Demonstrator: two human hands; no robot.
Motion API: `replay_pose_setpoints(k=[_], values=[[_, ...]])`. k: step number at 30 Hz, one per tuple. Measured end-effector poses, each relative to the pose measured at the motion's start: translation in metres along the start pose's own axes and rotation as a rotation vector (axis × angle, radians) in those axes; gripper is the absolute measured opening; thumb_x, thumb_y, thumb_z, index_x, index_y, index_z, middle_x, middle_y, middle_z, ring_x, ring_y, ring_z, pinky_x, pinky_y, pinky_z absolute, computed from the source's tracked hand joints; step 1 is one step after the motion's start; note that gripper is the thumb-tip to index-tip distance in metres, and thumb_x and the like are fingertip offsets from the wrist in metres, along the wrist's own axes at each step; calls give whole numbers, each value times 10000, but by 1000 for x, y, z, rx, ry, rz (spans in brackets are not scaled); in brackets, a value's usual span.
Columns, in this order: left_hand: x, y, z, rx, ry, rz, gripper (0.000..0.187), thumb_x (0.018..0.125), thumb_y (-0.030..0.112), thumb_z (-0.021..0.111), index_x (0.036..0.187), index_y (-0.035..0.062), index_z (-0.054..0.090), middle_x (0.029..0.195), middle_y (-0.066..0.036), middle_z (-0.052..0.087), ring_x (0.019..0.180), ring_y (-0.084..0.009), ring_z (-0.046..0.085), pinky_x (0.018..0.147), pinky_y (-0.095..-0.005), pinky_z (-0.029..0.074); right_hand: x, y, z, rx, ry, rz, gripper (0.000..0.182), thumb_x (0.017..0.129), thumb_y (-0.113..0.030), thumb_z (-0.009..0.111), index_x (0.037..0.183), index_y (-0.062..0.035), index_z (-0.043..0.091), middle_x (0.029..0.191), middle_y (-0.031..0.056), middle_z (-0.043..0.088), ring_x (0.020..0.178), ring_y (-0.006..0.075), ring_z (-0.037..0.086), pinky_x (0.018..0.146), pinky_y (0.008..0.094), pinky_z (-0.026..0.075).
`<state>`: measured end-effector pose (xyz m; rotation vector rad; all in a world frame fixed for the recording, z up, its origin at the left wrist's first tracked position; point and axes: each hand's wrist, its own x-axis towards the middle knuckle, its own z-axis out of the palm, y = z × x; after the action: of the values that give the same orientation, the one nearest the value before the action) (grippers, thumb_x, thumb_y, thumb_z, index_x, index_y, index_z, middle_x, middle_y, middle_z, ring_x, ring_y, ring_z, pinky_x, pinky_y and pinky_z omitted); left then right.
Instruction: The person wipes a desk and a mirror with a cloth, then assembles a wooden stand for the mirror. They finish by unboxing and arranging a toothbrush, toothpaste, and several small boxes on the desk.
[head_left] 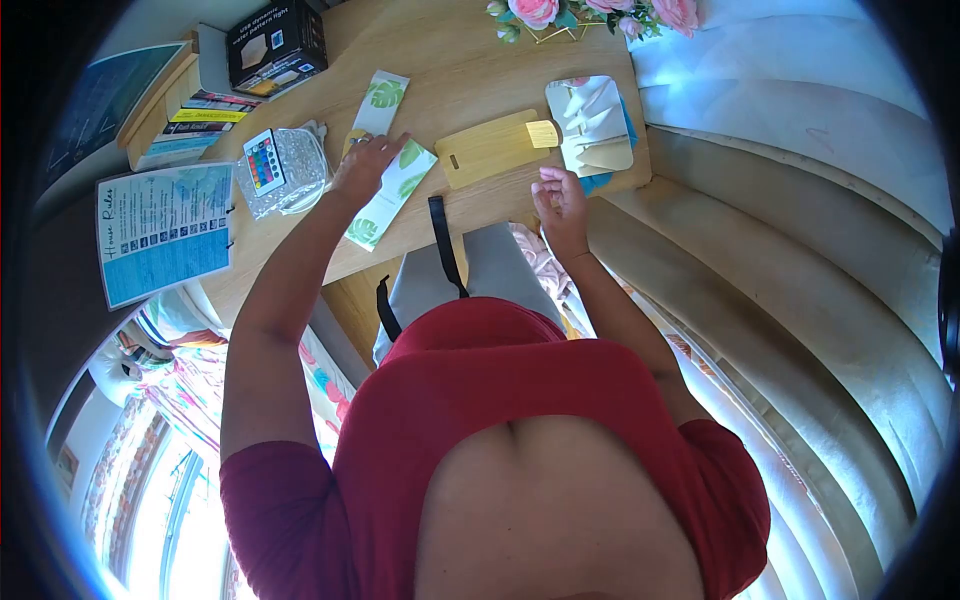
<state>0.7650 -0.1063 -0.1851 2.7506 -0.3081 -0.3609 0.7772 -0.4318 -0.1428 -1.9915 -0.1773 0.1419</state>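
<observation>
My left hand (pixel 368 168) is palm down on the wooden desk, its fingers apart over leaf-printed white pieces. One leaf-printed strip (pixel 385 95) extends beyond the fingertips, and another leaf-printed strip (pixel 395 196) lies beside the hand toward me. A yellowish edge shows by the fingers, mostly hidden. My right hand (pixel 561 208) hovers near the desk's front edge with fingers loosely bent and apart, nothing visible in it. Just beyond it is a shiny, mirror-like rectangular panel (pixel 592 120) over something blue. A gold-coloured flat board (pixel 490 150) with a small slot lies between the hands, a small gold square (pixel 543 134) at its end.
Left on the desk (pixel 430 60) are a bubble-wrapped packet (pixel 300 165) with a remote (pixel 264 163), a House Rules sheet (pixel 168 235), books (pixel 200 120) and a black box (pixel 277 48). Pink flowers (pixel 600 12) stand at the back. A grey chair (pixel 500 265) is below the front edge.
</observation>
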Motion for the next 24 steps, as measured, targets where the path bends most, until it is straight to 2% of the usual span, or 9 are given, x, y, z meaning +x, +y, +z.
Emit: replay_pose_setpoints(k=[5,7,10,17,19,21,22,23,24], values=[[4,8,0,-4,-32,-25,681,744,-90,520,1351,198,410,976,-118,568,923,-292,587,835,-395,488,2,-19,20,112,-28,3,197,812,-70,631,991,-20,565,895,94,568,773,172,588,689,280,485],[1,6,11,-54,84,57,695,739,-100,513,1355,201,404,984,-115,561,911,-293,585,827,-401,491,4,-24,38,162,-115,-3,167,800,-40,635,955,-33,574,866,82,579,735,164,604,667,275,490],[-4,13,9,-137,84,31,671,766,-98,479,1364,195,394,1009,-132,560,906,-311,570,813,-423,483,10,-28,55,162,-157,-63,166,790,-4,633,941,-43,576,862,70,589,722,154,612,649,268,490],[4,8,9,-2,101,27,728,741,-111,482,1385,204,353,967,-107,552,895,-291,592,806,-393,509,14,-20,52,148,-186,-30,165,785,17,628,930,-44,578,838,68,597,737,145,616,650,253,492],[10,24,-3,-136,143,-54,721,754,-98,493,1398,177,323,962,-112,550,846,-289,598,782,-386,514,15,-22,52,195,-208,-6,157,795,10,635,937,-33,582,852,66,612,751,137,617,658,241,494],[16,53,-4,-295,246,-34,707,781,-80,493,1415,149,278,959,-116,555,811,-285,601,725,-369,526,18,-26,55,271,-218,54,152,800,2,641,939,-21,584,860,66,620,766,130,618,663,240,498],[20,70,-4,-518,285,32,714,800,-64,498,1430,123,221,971,-114,555,801,-288,596,708,-360,524,19,-28,55,348,-228,113,150,805,-6,647,942,-9,585,869,66,627,780,122,619,667,239,502],[20,94,-9,-627,307,105,756,799,-50,522,1443,112,159,1002,-127,544,823,-304,593,721,-376,515,20,-28,53,349,-227,117,150,805,-6,647,942,-9,585,869,66,627,780,122,619,667,239,502],[21,113,-13,-665,282,130,831,788,-78,548,1452,129,92,1023,-148,541,828,-278,599,731,-350,520,21,-28,48,437,-235,159,147,809,-11,647,943,-1,586,868,71,635,780,122,620,671,244,505]])
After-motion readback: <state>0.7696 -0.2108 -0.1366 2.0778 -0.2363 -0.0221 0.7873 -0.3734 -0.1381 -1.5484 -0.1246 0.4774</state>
